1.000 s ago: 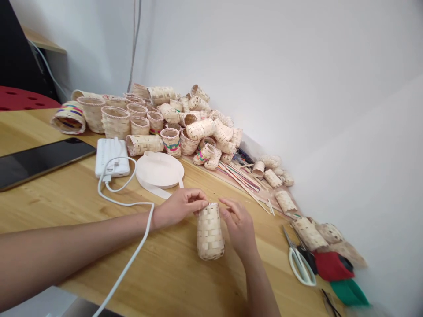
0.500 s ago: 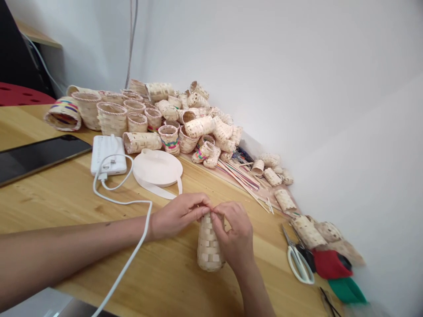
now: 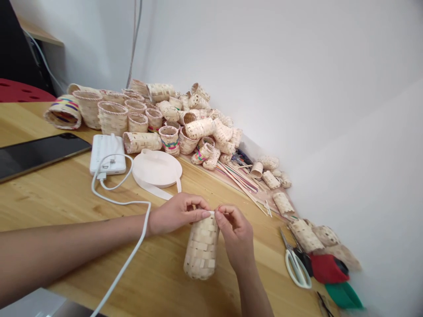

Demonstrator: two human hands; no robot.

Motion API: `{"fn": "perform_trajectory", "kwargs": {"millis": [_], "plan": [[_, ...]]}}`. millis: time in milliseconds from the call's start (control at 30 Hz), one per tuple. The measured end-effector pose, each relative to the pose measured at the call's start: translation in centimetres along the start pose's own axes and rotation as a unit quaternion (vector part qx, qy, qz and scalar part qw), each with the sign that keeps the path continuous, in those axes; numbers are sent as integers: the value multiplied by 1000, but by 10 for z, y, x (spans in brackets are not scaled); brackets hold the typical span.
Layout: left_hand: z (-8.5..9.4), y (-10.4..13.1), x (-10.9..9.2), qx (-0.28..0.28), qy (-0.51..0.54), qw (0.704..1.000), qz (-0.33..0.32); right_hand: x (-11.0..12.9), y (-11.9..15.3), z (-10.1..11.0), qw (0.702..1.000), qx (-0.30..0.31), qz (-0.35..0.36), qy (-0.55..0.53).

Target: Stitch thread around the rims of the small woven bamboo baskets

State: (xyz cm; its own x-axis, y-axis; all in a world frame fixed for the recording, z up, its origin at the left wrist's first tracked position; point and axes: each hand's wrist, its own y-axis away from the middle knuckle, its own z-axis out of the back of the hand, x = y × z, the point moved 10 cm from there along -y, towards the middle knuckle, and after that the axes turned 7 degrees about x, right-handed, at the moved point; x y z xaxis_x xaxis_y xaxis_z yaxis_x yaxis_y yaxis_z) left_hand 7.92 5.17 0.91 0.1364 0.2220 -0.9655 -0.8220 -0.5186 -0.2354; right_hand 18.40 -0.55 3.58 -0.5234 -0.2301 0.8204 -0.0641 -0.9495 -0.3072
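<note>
A small pale woven basket hangs tilted between my hands, its bottom end toward me and its rim at the top. My left hand is closed, thumb and fingers pinching the rim from the left. On the right side of the same rim, my right hand pinches with thumb and forefinger. A narrow white strip shows along the rim between the two thumbs. The basket's opening is hidden from me. Just beyond my left hand lies a flat roll of white ribbon, its loose end trailing toward the fingers.
Many woven baskets are heaped along the wall, with thin coloured strips beside them. White-handled scissors, a red roll and a green roll lie right. A phone and a power bank with a white cable lie left.
The basket's lower end has swung left and toward me, showing more of its side. My thumbs have moved slightly apart, and the white strip at the rim now shows between them.
</note>
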Motion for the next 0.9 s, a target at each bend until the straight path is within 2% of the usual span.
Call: {"fn": "perform_trajectory", "kwargs": {"millis": [167, 267, 400, 500, 600, 733, 900], "plan": [[-1, 1, -4, 13, 18, 1000, 6, 10, 2, 4, 1000, -2, 14, 15], [0, 1, -8, 13, -2, 1000, -1, 15, 3, 4, 998, 3, 25, 53], [-3, 0, -15, 32, -34, 999, -20, 26, 6, 2, 991, -1, 73, 115], [-6, 0, -20, 46, -54, 997, -31, 30, 7, 1, 989, -8, 87, 123], [-8, 1, -25, 57, -80, 994, -55, 23, 5, 1, 995, 11, 68, 75], [-9, 3, -31, 63, -106, 988, -90, 5, 1, -5, 997, 74, -6, -14], [-10, 6, -34, 53, -132, 985, -93, -2, -1, -8, 989, 113, -50, -85]]}}
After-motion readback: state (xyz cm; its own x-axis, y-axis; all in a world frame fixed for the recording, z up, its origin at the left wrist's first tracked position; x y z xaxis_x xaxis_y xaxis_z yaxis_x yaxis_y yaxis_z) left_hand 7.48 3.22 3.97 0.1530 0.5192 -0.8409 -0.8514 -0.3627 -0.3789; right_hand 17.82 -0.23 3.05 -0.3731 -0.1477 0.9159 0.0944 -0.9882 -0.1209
